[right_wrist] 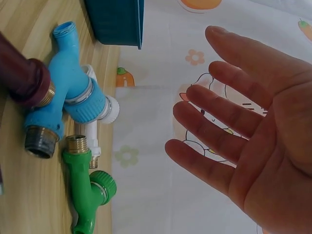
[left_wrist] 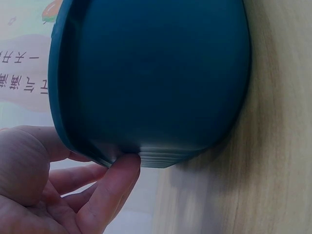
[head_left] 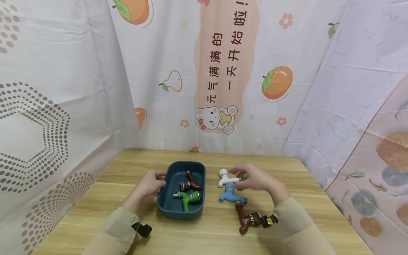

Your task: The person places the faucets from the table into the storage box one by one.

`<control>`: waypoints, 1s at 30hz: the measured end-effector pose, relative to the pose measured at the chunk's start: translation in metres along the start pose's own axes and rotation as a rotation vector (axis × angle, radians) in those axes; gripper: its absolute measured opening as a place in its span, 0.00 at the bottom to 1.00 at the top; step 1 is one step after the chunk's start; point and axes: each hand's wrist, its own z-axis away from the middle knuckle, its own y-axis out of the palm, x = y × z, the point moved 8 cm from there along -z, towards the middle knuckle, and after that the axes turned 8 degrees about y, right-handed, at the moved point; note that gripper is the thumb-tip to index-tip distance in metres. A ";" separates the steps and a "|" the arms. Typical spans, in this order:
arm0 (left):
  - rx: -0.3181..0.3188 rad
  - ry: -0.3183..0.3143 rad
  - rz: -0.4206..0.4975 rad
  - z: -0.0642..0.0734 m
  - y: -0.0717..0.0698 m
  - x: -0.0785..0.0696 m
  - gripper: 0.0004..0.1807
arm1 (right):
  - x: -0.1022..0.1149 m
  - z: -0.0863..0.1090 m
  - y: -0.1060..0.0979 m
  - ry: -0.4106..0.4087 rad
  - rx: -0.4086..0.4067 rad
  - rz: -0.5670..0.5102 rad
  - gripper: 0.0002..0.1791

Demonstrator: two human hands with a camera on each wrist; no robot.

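My left hand (head_left: 148,184) grips the near-left rim of a dark teal plastic bin (head_left: 181,214); in the left wrist view its thumb (left_wrist: 117,183) lies against the bin's side wall. Inside the bin lie a brown faucet (head_left: 192,182) and a green faucet (head_left: 188,199). My right hand (head_left: 253,178) hovers over the loose faucets with fingers spread and nothing held. Below it are a white faucet (head_left: 224,180), a blue faucet (head_left: 228,195) and another green faucet (right_wrist: 83,190), which the hand partly hides in the head view. A second brown faucet (head_left: 244,220) lies nearest me.
The bin and faucets are on a wood-grain table (head_left: 127,164). A white curtain (head_left: 165,46) with fruit and rabbit prints hangs behind its far edge, and more patterned sheets hang at both sides. Each wrist carries a small black camera (head_left: 142,229).
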 end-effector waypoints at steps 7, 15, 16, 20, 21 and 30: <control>0.003 0.002 0.005 0.001 0.000 -0.002 0.28 | -0.008 0.007 -0.001 -0.016 0.002 0.030 0.29; 0.005 0.004 0.000 0.001 0.000 -0.002 0.28 | -0.015 0.014 0.000 -0.030 0.013 0.021 0.31; 0.005 0.004 -0.001 0.001 0.000 -0.002 0.28 | -0.016 0.015 0.000 -0.030 0.018 0.015 0.31; 0.003 0.007 -0.004 0.002 0.001 -0.003 0.28 | -0.020 0.019 0.001 -0.019 0.040 -0.027 0.31; 0.004 0.009 -0.005 0.002 0.001 -0.003 0.28 | -0.021 0.020 0.001 -0.016 0.043 -0.032 0.31; 0.006 0.011 0.002 0.002 0.001 -0.004 0.27 | -0.029 0.027 -0.001 -0.012 0.054 -0.034 0.28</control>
